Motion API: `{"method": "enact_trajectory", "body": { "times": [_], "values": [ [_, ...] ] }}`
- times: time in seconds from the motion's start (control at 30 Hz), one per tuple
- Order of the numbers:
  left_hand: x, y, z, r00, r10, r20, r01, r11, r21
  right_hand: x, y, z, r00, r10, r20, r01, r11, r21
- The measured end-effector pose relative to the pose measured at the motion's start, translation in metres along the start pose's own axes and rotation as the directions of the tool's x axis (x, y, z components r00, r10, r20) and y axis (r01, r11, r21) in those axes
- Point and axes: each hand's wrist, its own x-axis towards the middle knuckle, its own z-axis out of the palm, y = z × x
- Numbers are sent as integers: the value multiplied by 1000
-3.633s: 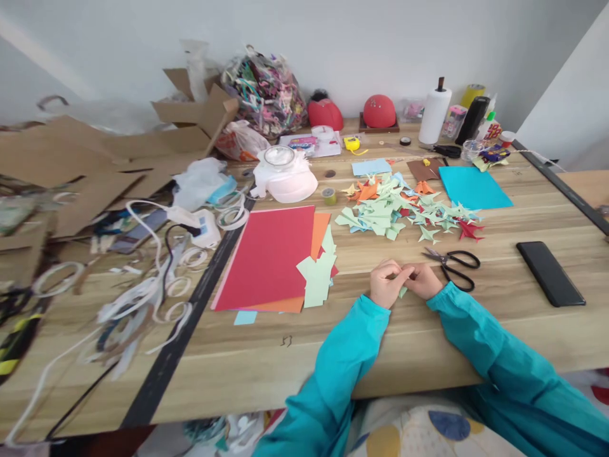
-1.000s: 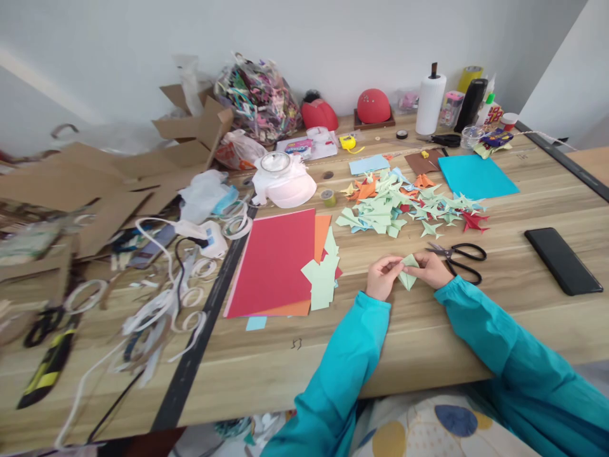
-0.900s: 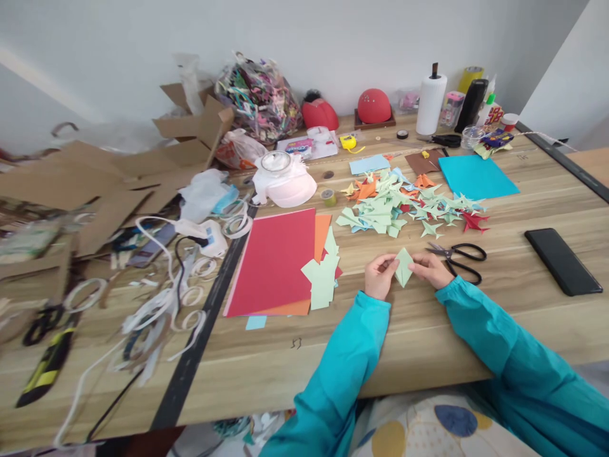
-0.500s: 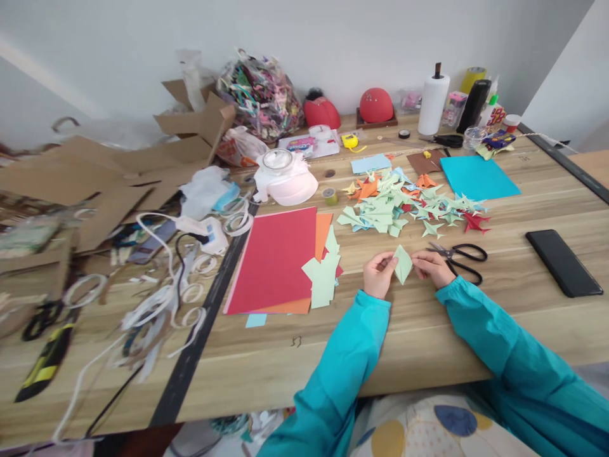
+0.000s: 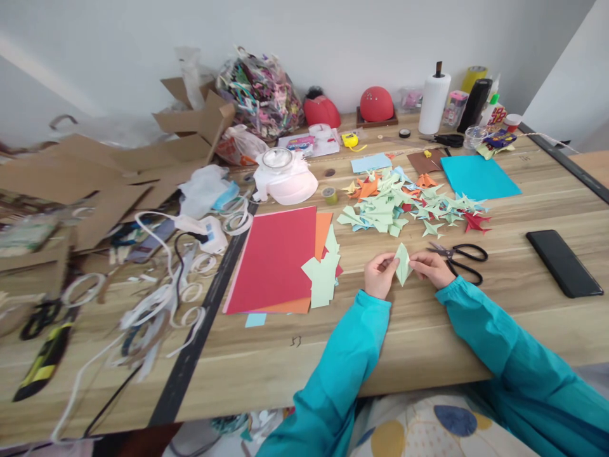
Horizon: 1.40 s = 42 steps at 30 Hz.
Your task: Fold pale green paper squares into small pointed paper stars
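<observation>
A pale green folded paper (image 5: 403, 265), diamond-shaped with a crease down its middle, is held upright just above the table between my hands. My left hand (image 5: 379, 274) pinches its left side between thumb and fingers. On the other side my right hand (image 5: 432, 269) is closed on the paper's right edge. Black-handled scissors (image 5: 464, 257) lie right beside my right hand. Beyond my hands spreads a heap of folded paper pieces (image 5: 390, 202), mostly pale green, with some orange, blue and red.
Red sheets (image 5: 276, 260) and pale green offcuts (image 5: 323, 279) lie left of my hands. A black phone (image 5: 564, 263) rests at the right, a blue sheet (image 5: 480, 178) farther back. Cables, a power strip (image 5: 209, 233), a utility knife (image 5: 44, 365) and cardboard (image 5: 52, 168) crowd the left side.
The folded green paper has turned a little and looks narrower. My right hand has shifted slightly left against it, while my left hand keeps its pinch.
</observation>
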Motion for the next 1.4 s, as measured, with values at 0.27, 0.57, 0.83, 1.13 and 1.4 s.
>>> {"method": "enact_trajectory", "body": {
  "times": [0.27, 0.57, 0.83, 1.13, 1.4],
  "values": [
    [-1, -6, -1, 999, 18, 42, -19, 1000, 10, 0, 1, 3, 999, 12, -39, -14, 999, -44],
    [-3, 2, 4, 991, -67, 120, 77, 994, -77, -1, -3, 5, 998, 25, -52, -27, 998, -48],
    [-2, 4, 2, 989, -97, 116, 107, 991, -85, -2, -2, 1, 996, 75, -55, -75, 997, 18],
    [-3, 3, 3, 988, -65, 137, 76, 994, -75, 0, 0, 3, 997, 56, -60, -53, 997, 61],
    [-4, 6, 2, 983, -17, 183, 26, 999, -45, -1, 1, 4, 999, 42, -20, -40, 997, 69]
  ]
}}
